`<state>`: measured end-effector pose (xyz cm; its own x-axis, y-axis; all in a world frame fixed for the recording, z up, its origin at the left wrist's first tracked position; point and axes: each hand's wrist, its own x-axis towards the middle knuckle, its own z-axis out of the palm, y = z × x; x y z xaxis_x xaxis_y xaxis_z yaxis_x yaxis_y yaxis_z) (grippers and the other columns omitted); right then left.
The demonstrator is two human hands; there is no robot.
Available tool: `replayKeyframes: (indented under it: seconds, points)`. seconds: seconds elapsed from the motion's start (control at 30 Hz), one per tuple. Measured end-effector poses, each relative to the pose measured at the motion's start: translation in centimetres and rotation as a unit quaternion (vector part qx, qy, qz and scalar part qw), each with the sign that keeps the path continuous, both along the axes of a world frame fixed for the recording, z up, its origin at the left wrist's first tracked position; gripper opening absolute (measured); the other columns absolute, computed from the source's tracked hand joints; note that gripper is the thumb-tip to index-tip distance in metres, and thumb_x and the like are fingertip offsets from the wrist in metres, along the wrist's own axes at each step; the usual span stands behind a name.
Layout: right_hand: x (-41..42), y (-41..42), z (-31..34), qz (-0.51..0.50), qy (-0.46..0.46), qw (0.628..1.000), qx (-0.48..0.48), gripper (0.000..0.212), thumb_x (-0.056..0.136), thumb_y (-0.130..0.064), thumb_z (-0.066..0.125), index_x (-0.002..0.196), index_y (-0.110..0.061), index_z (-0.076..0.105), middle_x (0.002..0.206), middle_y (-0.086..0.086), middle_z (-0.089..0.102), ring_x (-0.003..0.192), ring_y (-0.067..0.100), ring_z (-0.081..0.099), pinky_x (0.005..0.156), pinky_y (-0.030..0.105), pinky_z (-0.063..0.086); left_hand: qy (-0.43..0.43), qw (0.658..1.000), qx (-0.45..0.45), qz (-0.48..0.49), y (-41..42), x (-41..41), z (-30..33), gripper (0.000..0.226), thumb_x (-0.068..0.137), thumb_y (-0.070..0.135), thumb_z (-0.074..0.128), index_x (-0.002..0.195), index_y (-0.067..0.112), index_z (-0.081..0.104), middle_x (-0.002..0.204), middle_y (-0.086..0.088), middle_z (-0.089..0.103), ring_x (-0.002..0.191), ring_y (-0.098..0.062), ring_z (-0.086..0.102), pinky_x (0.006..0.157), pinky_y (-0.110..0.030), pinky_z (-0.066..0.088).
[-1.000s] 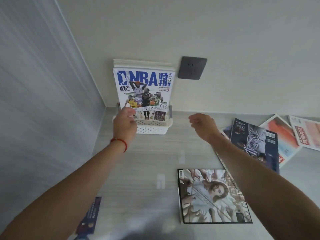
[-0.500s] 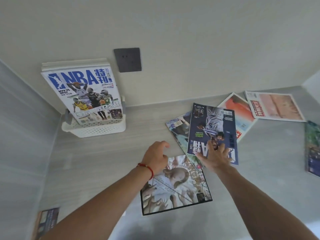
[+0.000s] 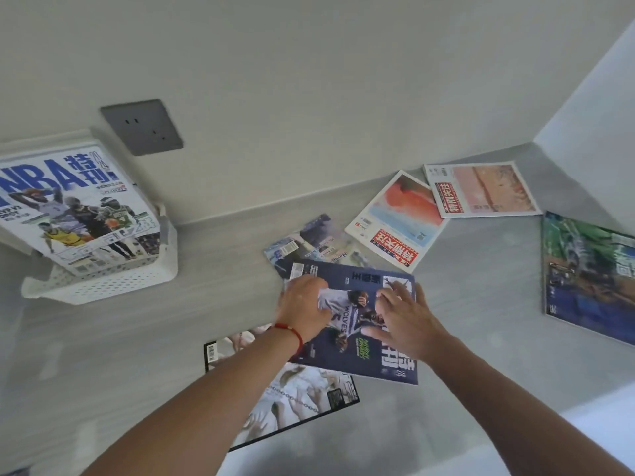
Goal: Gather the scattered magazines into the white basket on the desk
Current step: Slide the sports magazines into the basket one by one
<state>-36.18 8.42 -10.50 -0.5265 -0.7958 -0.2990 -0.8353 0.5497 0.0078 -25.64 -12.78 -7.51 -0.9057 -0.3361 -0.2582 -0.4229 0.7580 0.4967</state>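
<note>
- Surface (image 3: 213,341): pale grey, set against a white wall, carrying all the items listed below.
- Basket (image 3: 113,286): white, perforated, at the far left by the wall; an NBA magazine (image 3: 74,207) stands in it, leaning back, with more pages behind it.
- Navy magazine (image 3: 357,341): lies flat at centre, cover up, overlapping two others.
- Black-edged magazine (image 3: 302,400): nearest the viewer, partly under the navy one and the left forearm.
- Green magazine (image 3: 587,276): flat at the far right, apart from the rest.
- Red-label magazine (image 3: 395,221): flat, beyond the navy one; its far corner lies beneath the pink magazine (image 3: 481,190), which sits close to the wall.
- Pale blue magazine (image 3: 309,242): mostly hidden, its far end protruding from under the navy one.
- Left hand (image 3: 304,307): red cord at the wrist; its grip is loosely curled, fingers resting on the navy cover near its left edge. Whether it has pinched the edge cannot be told.
- Right hand (image 3: 405,324): grip spread flat, fingers (image 3: 395,293) pressed on the navy cover, nothing enclosed.
- Socket (image 3: 142,127): grey, on the wall above the basket.
</note>
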Motion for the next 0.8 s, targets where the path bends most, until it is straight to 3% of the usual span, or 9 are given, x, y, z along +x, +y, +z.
replayKeyframes:
  seconds: [0.07,0.13,0.2,0.27,0.37,0.47,0.53,0.63,0.8]
  points:
    - [0.8,0.1,0.0,-0.042,-0.012,0.999,-0.026,0.083,0.083,-0.084,0.028,0.135,-0.021,0.044,0.144,0.007,0.049,0.141,0.031,0.039,0.118,0.063,0.023,-0.080,0.996,-0.042,-0.024,0.2,-0.6,-1.3,0.066,0.088,0.031,0.071,0.147,0.022,0.044,0.161,-0.006,0.032,0.152,-0.028,0.026,0.119,-0.047,0.033]
    - [1.8,0.5,-0.6,-0.049,-0.033,0.998,-0.022,0.091,0.081,-0.085,0.038,0.147,-0.023,0.032,0.153,0.013,0.036,0.149,0.036,0.027,0.119,0.065,0.015,-0.136,0.987,-0.069,-0.043,0.6,-0.9,-2.7,0.080,0.090,0.040,0.068,0.157,0.025,0.026,0.171,-0.007,0.007,0.158,-0.032,0.007,0.124,-0.056,0.022]
    - [2.5,1.1,-1.2,-0.053,-0.063,0.996,-0.014,0.098,0.081,-0.081,0.047,0.157,-0.026,0.018,0.161,0.010,0.020,0.156,0.035,0.008,0.121,0.067,0.008,-0.143,0.985,-0.086,-0.049,1.1,-0.9,-4.0,0.087,0.093,0.046,0.064,0.161,0.026,0.014,0.172,-0.009,-0.003,0.159,-0.036,-0.001,0.126,-0.059,0.013]
    - [2.5,1.8,-1.6,-0.051,-0.084,0.995,-0.031,0.096,0.084,-0.074,0.054,0.159,-0.028,0.014,0.163,0.006,0.014,0.157,0.029,0.000,0.122,0.067,0.007,-0.125,0.984,-0.111,-0.069,1.1,-1.3,-4.5,0.090,0.093,0.050,0.062,0.162,0.025,0.009,0.171,-0.011,-0.006,0.158,-0.036,-0.005,0.127,-0.058,0.007]
    - [1.5,2.8,-1.5,-0.001,-0.090,0.995,-0.042,0.091,0.085,-0.065,0.062,0.157,-0.032,0.017,0.162,0.002,0.015,0.157,0.023,0.002,0.123,0.064,0.007,-0.119,0.983,-0.094,-0.104,0.9,-2.6,-4.0,0.084,0.096,0.046,0.060,0.162,0.022,0.013,0.170,-0.013,0.007,0.158,-0.036,0.006,0.127,-0.055,0.010]
    - [0.5,3.6,-1.3,0.031,-0.097,0.995,-0.022,0.089,0.088,-0.060,0.064,0.157,-0.037,0.014,0.165,-0.003,0.010,0.157,0.021,-0.002,0.125,0.060,0.003,-0.109,0.985,-0.102,-0.090,1.5,-3.9,-2.8,0.062,0.098,0.030,0.062,0.152,0.017,0.033,0.150,-0.016,0.040,0.142,-0.036,0.037,0.116,-0.049,0.037]
    - [0.4,4.1,-1.4,0.022,-0.100,0.995,-0.001,0.091,0.090,-0.060,0.062,0.160,-0.039,0.007,0.170,-0.007,0.001,0.157,0.020,-0.010,0.125,0.059,-0.003,-0.130,0.980,-0.122,-0.084,2.2,-4.3,-2.2,0.054,0.098,0.035,0.062,0.144,0.014,0.043,0.142,-0.016,0.045,0.134,-0.036,0.043,0.107,-0.049,0.043]
    - [0.9,4.6,-1.6,-0.025,-0.098,0.995,-0.016,0.100,0.088,-0.059,0.066,0.160,-0.040,-0.001,0.171,-0.008,-0.004,0.157,0.022,-0.011,0.124,0.058,-0.004,-0.137,0.982,-0.112,-0.064,2.4,-4.1,-1.5,0.043,0.098,0.042,0.060,0.131,0.014,0.055,0.135,-0.017,0.050,0.126,-0.038,0.049,0.102,-0.049,0.046]
    - [2.9,5.5,-1.7,-0.182,-0.113,0.973,-0.089,0.108,0.085,-0.058,0.070,0.160,-0.029,-0.001,0.171,-0.007,-0.005,0.157,0.022,-0.010,0.125,0.058,0.000,-0.071,0.994,0.015,-0.083,1.1,-2.1,0.1,0.017,0.100,0.029,0.059,0.116,0.020,0.057,0.113,-0.012,0.070,0.103,-0.038,0.067,0.087,-0.044,0.056]
